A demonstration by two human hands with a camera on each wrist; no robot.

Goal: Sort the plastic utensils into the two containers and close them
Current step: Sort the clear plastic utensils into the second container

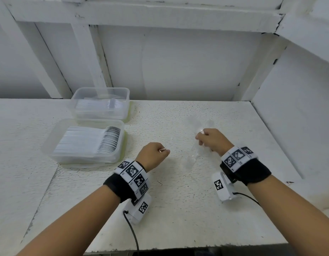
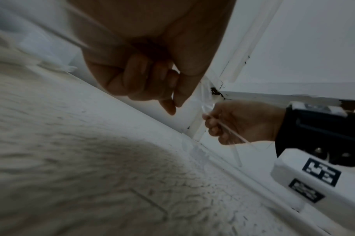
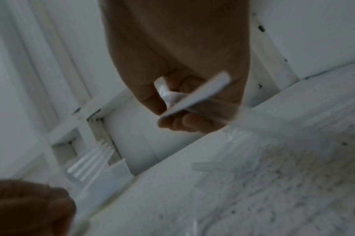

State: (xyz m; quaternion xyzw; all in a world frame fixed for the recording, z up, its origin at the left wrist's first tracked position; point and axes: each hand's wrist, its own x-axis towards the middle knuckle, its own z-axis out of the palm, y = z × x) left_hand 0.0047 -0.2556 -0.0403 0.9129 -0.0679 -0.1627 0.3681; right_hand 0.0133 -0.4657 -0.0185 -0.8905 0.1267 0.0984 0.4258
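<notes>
Two clear containers stand open at the table's left. The far container (image 1: pixel 101 102) holds clear utensils, and the near container (image 1: pixel 86 143) holds a stacked row of spoons. My left hand (image 1: pixel 156 154) is curled in a fist just right of the near container, around a thin clear handle (image 2: pixel 77 42). Further right, my right hand (image 1: pixel 204 137) grips clear plastic utensils (image 3: pixel 192 99) a little above the table. Loose clear utensils (image 1: pixel 190 160) lie under and around that hand, among them a fork (image 3: pixel 208 166).
A white wall with beams (image 1: pixel 160 71) closes off the back of the rough white table (image 1: pixel 169 209), and a side wall (image 1: pixel 298 108) stands at the right. The table's front edge (image 1: pixel 178 246) is near my forearms. Camera cables hang from both wrists.
</notes>
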